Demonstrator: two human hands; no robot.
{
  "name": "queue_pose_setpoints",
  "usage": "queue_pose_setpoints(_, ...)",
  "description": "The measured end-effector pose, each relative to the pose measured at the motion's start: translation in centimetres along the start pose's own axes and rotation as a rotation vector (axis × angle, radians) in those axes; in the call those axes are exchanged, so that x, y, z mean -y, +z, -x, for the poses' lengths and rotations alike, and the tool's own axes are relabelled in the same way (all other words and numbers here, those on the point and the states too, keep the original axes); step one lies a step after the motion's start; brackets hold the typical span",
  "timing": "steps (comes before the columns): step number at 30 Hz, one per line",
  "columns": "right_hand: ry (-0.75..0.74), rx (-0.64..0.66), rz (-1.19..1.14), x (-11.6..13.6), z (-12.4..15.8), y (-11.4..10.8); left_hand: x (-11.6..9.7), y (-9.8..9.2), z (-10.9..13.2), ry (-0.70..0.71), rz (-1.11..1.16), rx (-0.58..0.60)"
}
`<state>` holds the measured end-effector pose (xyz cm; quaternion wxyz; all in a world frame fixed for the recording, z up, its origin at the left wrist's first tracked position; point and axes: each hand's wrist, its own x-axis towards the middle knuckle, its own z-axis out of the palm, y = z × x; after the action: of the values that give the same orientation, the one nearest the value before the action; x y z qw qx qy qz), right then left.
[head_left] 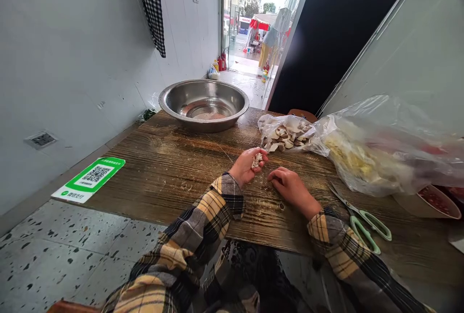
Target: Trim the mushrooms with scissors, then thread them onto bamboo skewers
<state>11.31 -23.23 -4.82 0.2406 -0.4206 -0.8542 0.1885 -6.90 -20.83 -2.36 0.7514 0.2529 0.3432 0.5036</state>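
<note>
The left hand (246,164) is curled like a little cup around small, white, crumbly bits (256,160), just over the long, brown, wooden table (163,177). Make the left hand the middle of a clock, with twelve at the far side. The right hand (290,186) is near it at four o'clock, low over the wood. Its fingers are bent and the tips sit close, but they point away from view, so I cannot tell if they pinch anything.

To hold the bits well, the left fingers should curl up softly and not squash, because the bits look soft. The right fingers should pinch lightly and stay near the cup, so fewer crumbs get lost.

Now count. There are two hands, apart from each other. One big, round, silver metal bowl (212,126) sits at eleven o'clock. At two o'clock is one heap of brown-edged, pale mushroom slices (288,138) in thin, clear plastic, too many to count. One big, see-through plastic bag with yellow stuff in it (373,163) lies at three o'clock. One pair of metal scissors with pale green handles (360,212) lies at four o'clock, past the right hand. One flat, green and white card with a square code (94,177) is at nine o'clock.
</note>
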Motion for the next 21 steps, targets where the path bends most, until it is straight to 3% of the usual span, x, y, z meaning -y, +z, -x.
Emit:
queue_pose_setpoints(4, 0.146, -0.208, -0.146, 1.1, -0.7, -0.5, 0.3, 0.0, 0.0, -0.012, -0.037, 0.019)
queue_pose_setpoints(7, 0.174, -0.326, -0.329, 2.9, -2.1, -1.0, 0.7, 0.1, 0.0, -0.041, -0.034, 0.055)
queue_pose_setpoints(12, 0.204, -0.279, -0.667, 4.9, -4.4, -0.8, 0.8, 0.1, -0.2, -0.095, 0.069, 0.118)
queue_pose_setpoints(15, 0.253, -0.365, -0.800, 4.0, -4.9, -0.5, 0.8, 0.1, -0.3, -0.096, 0.077, 0.111)
queue_pose_setpoints(18, 0.245, -0.419, -0.724, 2.0, -4.9, -0.1, 0.8, 0.2, -0.2, -0.080, 0.044, 0.088)
queue_pose_setpoints(21, 0.216, -0.366, -0.460, -0.1, -4.5, 0.6, 0.7, 0.2, 0.0, -0.026, 0.016, 0.044)
